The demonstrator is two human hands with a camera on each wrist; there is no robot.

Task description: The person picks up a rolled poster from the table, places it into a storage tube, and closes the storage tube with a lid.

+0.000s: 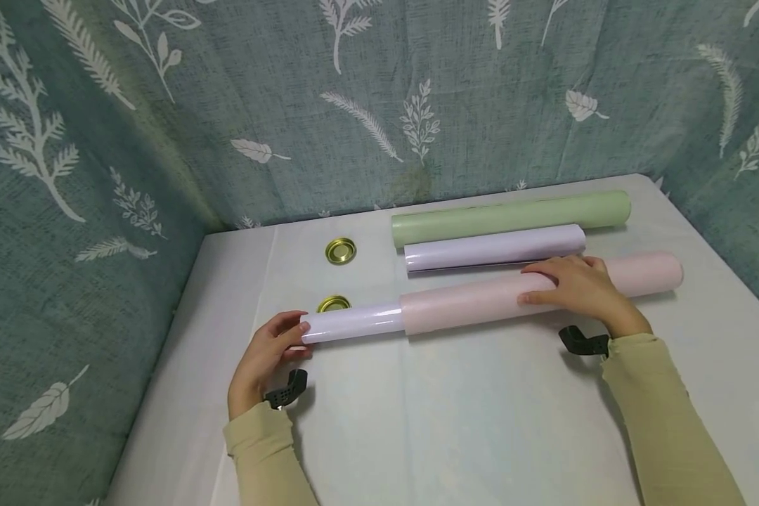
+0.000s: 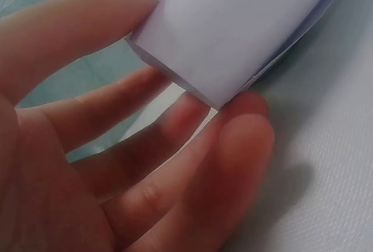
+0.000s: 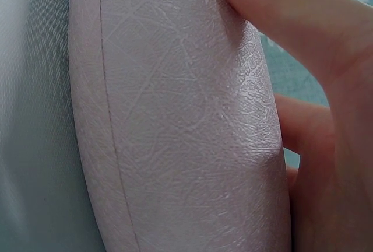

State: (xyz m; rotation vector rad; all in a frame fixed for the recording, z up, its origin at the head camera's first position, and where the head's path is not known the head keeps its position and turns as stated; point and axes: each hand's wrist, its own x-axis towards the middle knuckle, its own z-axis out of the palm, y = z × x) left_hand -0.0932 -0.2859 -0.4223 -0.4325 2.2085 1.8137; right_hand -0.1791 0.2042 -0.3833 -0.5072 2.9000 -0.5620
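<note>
A pink tube [image 1: 462, 299] with a finely creased surface lies across the table. From its left end sticks a glossy lavender paper roll [image 1: 354, 323], partly hidden inside the tube. My left hand [image 1: 270, 351] holds the roll's outer end, thumb on the near side. In the left wrist view the thumb and fingers [image 2: 192, 188] touch the roll's edge [image 2: 198, 42]. Over the right half of the tube, my right hand [image 1: 578, 287] grips it from above. The right wrist view shows the pink tube [image 3: 180, 112] close up, with a lengthwise seam and my thumb against it.
Behind the pink tube lie a second lavender roll [image 1: 493, 248] and a light green tube [image 1: 512, 216]. Two gold round lids stand left of them: one lid [image 1: 340, 251] farther back, the other lid [image 1: 334, 303] just behind the held roll. Leaf-patterned curtains [image 1: 354, 105] enclose the white table [image 1: 468, 414].
</note>
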